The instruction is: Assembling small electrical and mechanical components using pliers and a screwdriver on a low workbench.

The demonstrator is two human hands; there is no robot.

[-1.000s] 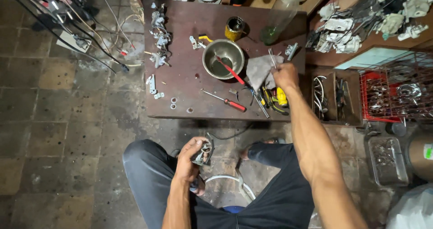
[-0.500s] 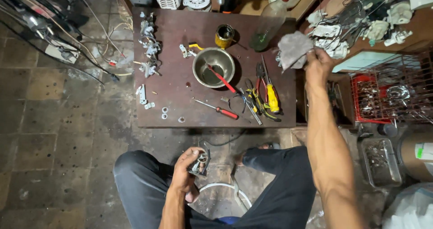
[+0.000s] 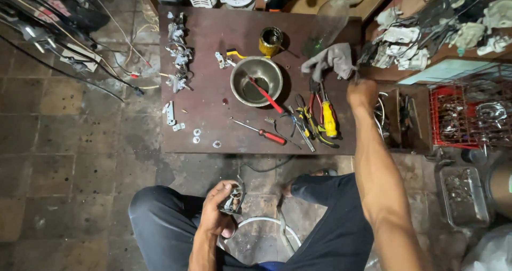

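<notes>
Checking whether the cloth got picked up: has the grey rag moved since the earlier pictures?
Yes. The grey rag lay beside the metal bowl over the tools; now it hangs lifted from the right hand, further toward the table's far right corner.

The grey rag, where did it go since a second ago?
The right hand lifted the grey rag off the tools, carried it toward the table's far right corner, and now holds its edge there. The left hand kept holding the small metal part.

A small repair workshop is shown: a low brown worktable (image 3: 213,63) is strewn with screwdrivers (image 3: 262,133), pliers (image 3: 306,121), a metal bowl (image 3: 256,80) and small metal parts (image 3: 177,57), while wires (image 3: 64,52) are spread over the stained tiled floor (image 3: 64,159) and a red crate (image 3: 463,116) is filled with metal parts.
</notes>
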